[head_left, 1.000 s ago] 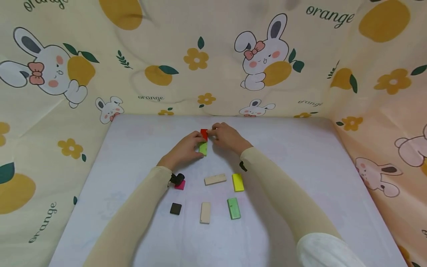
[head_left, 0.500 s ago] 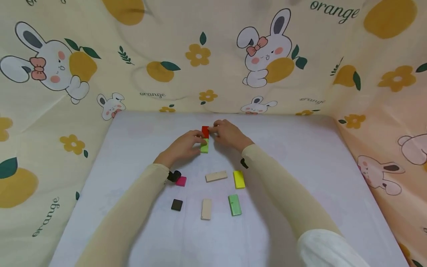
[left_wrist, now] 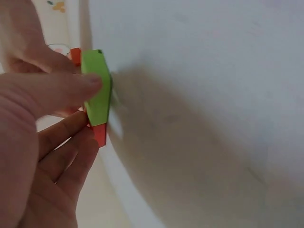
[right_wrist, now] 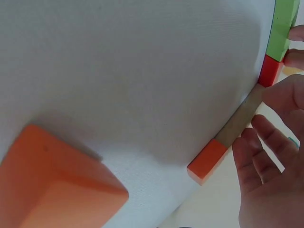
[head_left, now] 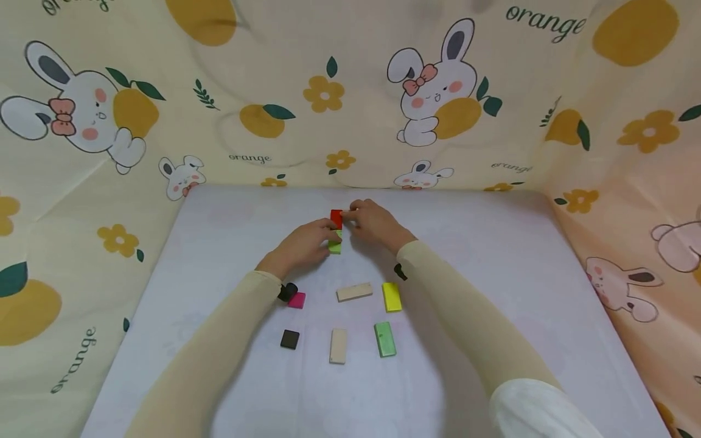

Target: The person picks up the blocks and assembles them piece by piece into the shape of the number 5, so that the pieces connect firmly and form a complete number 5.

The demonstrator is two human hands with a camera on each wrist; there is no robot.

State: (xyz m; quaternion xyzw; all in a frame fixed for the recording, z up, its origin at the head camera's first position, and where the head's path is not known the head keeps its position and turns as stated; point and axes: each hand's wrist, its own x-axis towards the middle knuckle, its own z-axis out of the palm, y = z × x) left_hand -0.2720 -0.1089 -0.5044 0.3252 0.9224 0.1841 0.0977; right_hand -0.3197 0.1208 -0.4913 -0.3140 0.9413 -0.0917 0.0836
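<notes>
At the back of the table, a lime-green block (head_left: 334,248) and a red block (head_left: 336,218) meet end to end. My left hand (head_left: 301,246) holds the green block, thumb across it in the left wrist view and fingers on the far side by the red one. My right hand (head_left: 378,225) is just right of the red block. In the right wrist view its thumb and fingers pinch a plain wooden block (right_wrist: 237,121), which runs from the red block to an orange-red block (right_wrist: 207,159). In the head view this hand mostly hides those two.
Nearer on the table lie a pink block (head_left: 297,300), a black block (head_left: 289,339), two plain wooden blocks (head_left: 354,292), a yellow block (head_left: 391,297) and a green block (head_left: 385,339). A large orange block (right_wrist: 61,175) fills the right wrist view's lower left corner.
The left hand's fingers have shifted toward the near end of the lime-green block and cover more of it. The right hand stays beside the red block. The head view has tilted slightly.
</notes>
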